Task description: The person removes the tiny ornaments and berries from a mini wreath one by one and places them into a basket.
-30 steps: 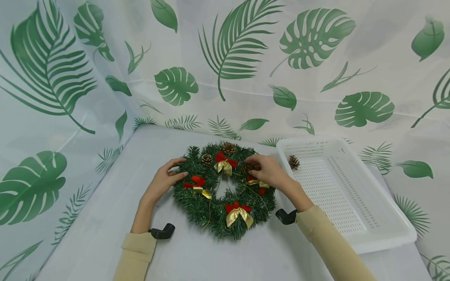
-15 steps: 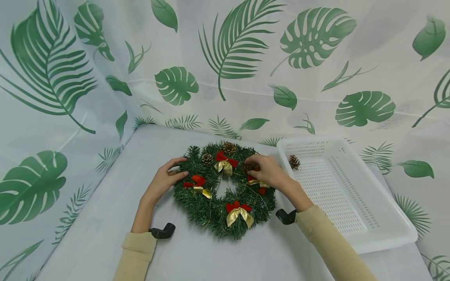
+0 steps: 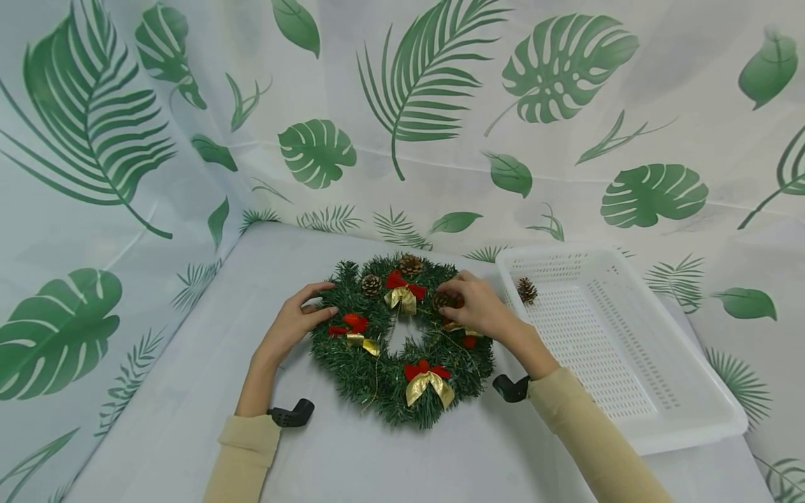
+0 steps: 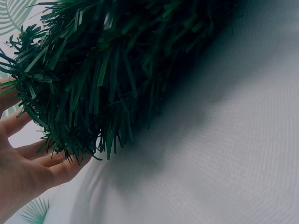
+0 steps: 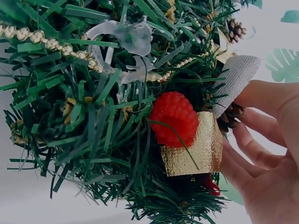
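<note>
The wreath (image 3: pixel 352 374) on the bench (image 3: pixel 339 464) looks light and springy, best steadied by its outer rim, where the left hand (image 3: pixel 293 320) holds it, while the right hand (image 3: pixel 476 302) pinches a probably stiff, brittle-scaled pinecone (image 3: pixel 444 300) at its right side.

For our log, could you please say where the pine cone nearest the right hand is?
In the head view, the pine cone is on the upper right of the Christmas wreath, held by the right hand, right of the top bow.
</note>
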A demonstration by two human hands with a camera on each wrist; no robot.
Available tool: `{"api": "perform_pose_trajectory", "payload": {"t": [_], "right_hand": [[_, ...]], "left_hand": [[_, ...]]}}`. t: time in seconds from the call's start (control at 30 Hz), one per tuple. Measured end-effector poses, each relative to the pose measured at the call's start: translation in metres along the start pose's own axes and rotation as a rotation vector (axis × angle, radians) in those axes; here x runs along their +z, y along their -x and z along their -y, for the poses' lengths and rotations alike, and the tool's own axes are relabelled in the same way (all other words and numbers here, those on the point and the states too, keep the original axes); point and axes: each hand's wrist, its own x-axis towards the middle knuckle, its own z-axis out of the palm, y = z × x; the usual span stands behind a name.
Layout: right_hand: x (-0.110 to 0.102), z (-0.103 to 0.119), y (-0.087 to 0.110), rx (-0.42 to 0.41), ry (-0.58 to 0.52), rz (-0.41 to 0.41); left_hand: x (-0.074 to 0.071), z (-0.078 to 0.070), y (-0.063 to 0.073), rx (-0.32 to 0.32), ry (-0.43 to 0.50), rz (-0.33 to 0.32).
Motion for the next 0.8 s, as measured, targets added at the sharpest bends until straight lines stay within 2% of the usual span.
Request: {"api": "perform_pose_trajectory", "payload": {"t": [0.17,0.47,0.8], "right_hand": [[0.0,-0.001,0.0,0.005,-0.03,-0.022],[-0.004,-0.001,0.0,0.061,-0.117,-0.003],[-0.01,-0.003,0.0,0.067,-0.198,-0.06]], "left_hand": [[0.0,0.001,0.0,-0.004,0.0,0.0],[0.0,-0.001,0.0,0.001,-0.004,0.0],[0.001,-0.002,0.001,-0.007,-0.004,0.001]]}}
